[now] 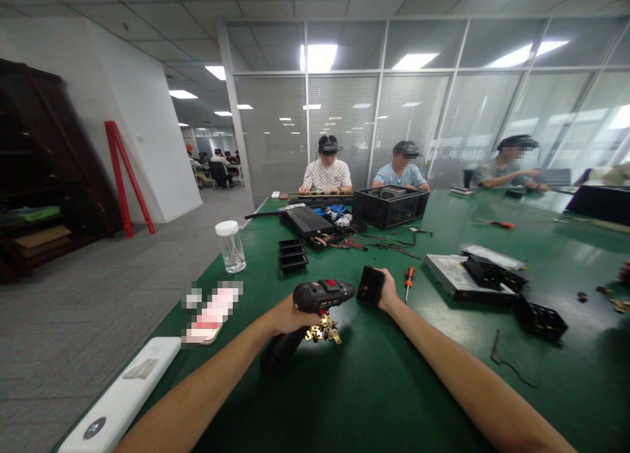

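My left hand [290, 316] is closed round the grip of a black cordless drill [319, 295], whose nose points to the right. Opposite that nose, my right hand [388, 290] grips a small black plastic box [370, 286] and holds it up above the table. Drill tip and box are very close; whether they touch I cannot tell. Beneath the drill lies a small pile of brass-coloured metal pieces [325, 329]. Just right of my right hand, an orange-handled screwdriver [409, 279] rests on the green table [315, 400].
Black plastic boxes [292, 256] and a lidded jar [231, 248] stand beyond my left hand. An open black case [391, 207] and loose cables [388, 243] lie farther back. To the right is a metal unit [467, 282]. Several people sit across the table.
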Available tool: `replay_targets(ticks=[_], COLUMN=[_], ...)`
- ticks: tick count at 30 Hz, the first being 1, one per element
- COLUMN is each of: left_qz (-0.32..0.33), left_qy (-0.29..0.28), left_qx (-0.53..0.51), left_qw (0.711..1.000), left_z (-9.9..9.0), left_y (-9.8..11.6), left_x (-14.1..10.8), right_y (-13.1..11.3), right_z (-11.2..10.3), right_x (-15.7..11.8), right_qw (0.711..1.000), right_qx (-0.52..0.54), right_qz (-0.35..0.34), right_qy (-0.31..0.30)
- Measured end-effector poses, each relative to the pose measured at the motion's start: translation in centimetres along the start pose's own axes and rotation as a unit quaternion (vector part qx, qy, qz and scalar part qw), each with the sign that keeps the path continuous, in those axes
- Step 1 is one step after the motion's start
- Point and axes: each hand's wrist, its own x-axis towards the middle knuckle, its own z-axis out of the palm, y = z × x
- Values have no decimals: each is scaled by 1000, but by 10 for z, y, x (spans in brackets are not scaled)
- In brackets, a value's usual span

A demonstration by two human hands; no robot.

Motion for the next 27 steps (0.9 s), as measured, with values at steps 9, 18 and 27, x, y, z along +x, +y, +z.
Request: replay_targets(ticks=[9, 18, 27], left_qz=[8, -3, 5], left_qy=[2, 9, 7], left_qx=[0, 7, 20], left_qw=[1000, 1000, 1000], left_z=[0, 2, 2], left_y=[0, 3, 4], left_x=[0, -2, -2], right_y=[-2, -1, -1], right_z=[3, 2, 1], right_x=[-3, -1, 0], right_qw=[1000, 1000, 1000], right_qx=[8, 7, 9], right_qz=[10, 15, 14], right_qy=[7, 8, 9])
